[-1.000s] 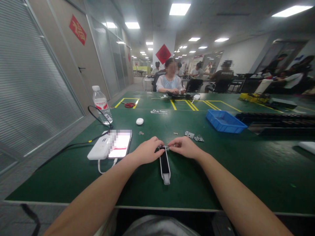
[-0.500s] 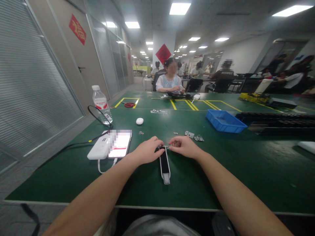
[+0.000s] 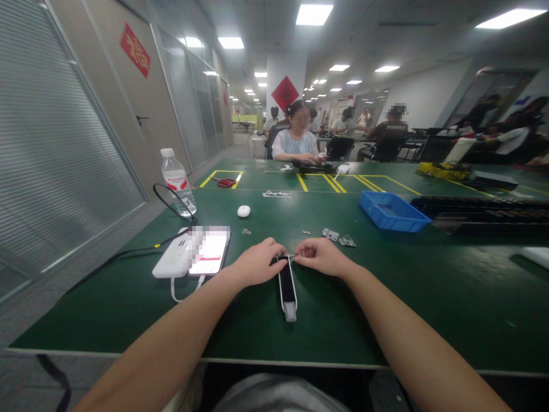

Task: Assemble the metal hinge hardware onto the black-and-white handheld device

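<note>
A long, narrow black piece with a white rim (image 3: 287, 286) lies on the green table, pointing toward me, with a pale translucent tab at its near end. My left hand (image 3: 259, 262) is closed on its far end, the thumb pressing from the near side. Just right of that end, my right hand (image 3: 322, 256) pinches a small metal part (image 3: 291, 256), mostly covered by the fingertips. Beyond my right hand lie grey metal brackets (image 3: 330, 234) and a few tiny metal rings (image 3: 306, 232). More small rings (image 3: 246, 232) sit beyond my left hand.
Left of my hands are a phone (image 3: 211, 252), a white power bank (image 3: 171, 257) with cables, and a water bottle (image 3: 178, 186). A white earbud case (image 3: 243, 211), red-handled scissors (image 3: 226, 183) and a blue bin (image 3: 393, 212) stand farther back. A person (image 3: 298, 140) sits opposite.
My hands stay almost in place; the right fingers have curled slightly at the metal part. Across the table, the seated person's hands have shifted.
</note>
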A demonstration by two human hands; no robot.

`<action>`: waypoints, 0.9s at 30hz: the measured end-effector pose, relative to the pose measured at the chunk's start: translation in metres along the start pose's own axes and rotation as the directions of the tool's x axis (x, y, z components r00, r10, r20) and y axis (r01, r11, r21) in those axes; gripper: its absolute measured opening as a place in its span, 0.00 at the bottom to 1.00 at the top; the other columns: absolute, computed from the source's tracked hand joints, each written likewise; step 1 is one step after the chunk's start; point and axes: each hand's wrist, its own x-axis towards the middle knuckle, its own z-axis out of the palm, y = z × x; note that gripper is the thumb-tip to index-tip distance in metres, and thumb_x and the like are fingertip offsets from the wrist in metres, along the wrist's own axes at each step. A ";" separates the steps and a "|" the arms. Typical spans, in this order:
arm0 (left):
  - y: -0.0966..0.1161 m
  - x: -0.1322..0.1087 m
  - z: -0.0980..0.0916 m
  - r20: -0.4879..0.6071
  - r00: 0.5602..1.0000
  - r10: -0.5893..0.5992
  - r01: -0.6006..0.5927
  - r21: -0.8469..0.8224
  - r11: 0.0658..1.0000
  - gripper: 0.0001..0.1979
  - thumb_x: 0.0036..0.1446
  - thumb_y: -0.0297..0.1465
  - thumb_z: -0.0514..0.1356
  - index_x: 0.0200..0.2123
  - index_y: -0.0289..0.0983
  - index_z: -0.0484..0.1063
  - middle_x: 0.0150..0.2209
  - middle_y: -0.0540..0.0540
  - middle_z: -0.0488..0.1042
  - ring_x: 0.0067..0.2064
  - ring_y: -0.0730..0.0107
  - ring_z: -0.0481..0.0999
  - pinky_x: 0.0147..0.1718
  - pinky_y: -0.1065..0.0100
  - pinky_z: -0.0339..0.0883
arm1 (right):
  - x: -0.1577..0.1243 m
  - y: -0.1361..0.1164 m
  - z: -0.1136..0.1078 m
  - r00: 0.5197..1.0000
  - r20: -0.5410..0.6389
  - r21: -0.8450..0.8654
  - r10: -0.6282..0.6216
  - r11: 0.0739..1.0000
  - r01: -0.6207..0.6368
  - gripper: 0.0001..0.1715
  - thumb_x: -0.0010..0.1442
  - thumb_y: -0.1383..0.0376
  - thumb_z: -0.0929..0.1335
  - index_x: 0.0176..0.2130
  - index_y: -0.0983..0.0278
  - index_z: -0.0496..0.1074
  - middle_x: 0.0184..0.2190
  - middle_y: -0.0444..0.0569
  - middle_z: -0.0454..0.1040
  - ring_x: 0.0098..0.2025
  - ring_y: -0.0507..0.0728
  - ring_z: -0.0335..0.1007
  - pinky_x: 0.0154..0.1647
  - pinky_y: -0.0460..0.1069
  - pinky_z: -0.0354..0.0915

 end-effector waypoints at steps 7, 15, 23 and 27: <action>0.001 0.000 -0.002 0.011 1.000 -0.007 0.007 0.005 1.000 0.16 0.60 0.39 0.50 0.46 0.38 0.69 0.42 0.44 0.67 0.41 0.65 0.71 0.41 0.66 0.66 | 0.001 0.001 0.002 1.000 -0.009 -0.033 -0.005 0.999 0.005 0.10 0.50 0.62 0.70 0.31 0.67 0.74 0.21 0.43 0.68 0.21 0.47 0.59 0.22 0.43 0.56; 0.001 0.000 -0.002 0.015 1.000 -0.012 0.012 0.002 1.000 0.17 0.60 0.39 0.50 0.46 0.38 0.69 0.42 0.44 0.67 0.41 0.65 0.71 0.41 0.66 0.66 | 0.001 0.002 0.002 0.999 -0.017 -0.089 -0.049 0.995 0.047 0.09 0.51 0.62 0.70 0.31 0.66 0.74 0.21 0.43 0.68 0.21 0.47 0.59 0.24 0.43 0.56; 0.001 0.000 -0.001 0.005 1.000 0.004 -0.004 0.008 1.000 0.16 0.60 0.38 0.50 0.46 0.38 0.69 0.42 0.44 0.67 0.41 0.65 0.71 0.42 0.66 0.66 | 0.002 0.004 0.003 0.997 -0.022 -0.112 -0.078 0.991 0.075 0.09 0.51 0.62 0.70 0.31 0.66 0.75 0.21 0.43 0.68 0.22 0.48 0.59 0.24 0.44 0.56; 0.000 0.001 0.000 0.006 1.000 -0.007 0.007 0.003 1.000 0.16 0.60 0.39 0.50 0.45 0.38 0.69 0.42 0.44 0.67 0.40 0.66 0.71 0.41 0.66 0.66 | 0.001 0.003 0.002 0.997 -0.014 -0.108 -0.082 0.991 0.080 0.10 0.52 0.61 0.69 0.32 0.66 0.75 0.22 0.43 0.68 0.22 0.48 0.59 0.25 0.44 0.57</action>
